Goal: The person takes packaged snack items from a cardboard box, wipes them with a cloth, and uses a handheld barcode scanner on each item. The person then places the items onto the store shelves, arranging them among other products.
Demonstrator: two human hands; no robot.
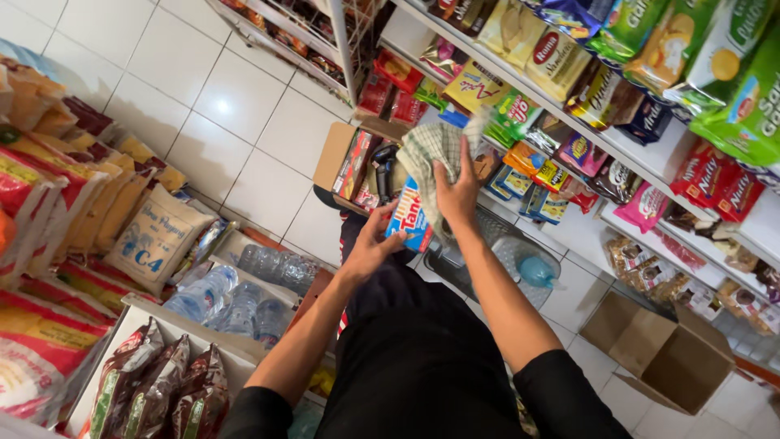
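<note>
Hands: left hand [370, 244] grips one blue-and-red rectangular snack packet [409, 217]; right hand [457, 193] clutches one green-checked cloth [431, 154] against packet. One open cardboard box [668, 356] on floor.

White shelves [650, 167] at two o'clock carry rows of snack packets [561, 61]. On the tiled floor [244, 106], an open cardboard box [666, 358] sits at four o'clock, bottled water [236, 301] at eight.
</note>
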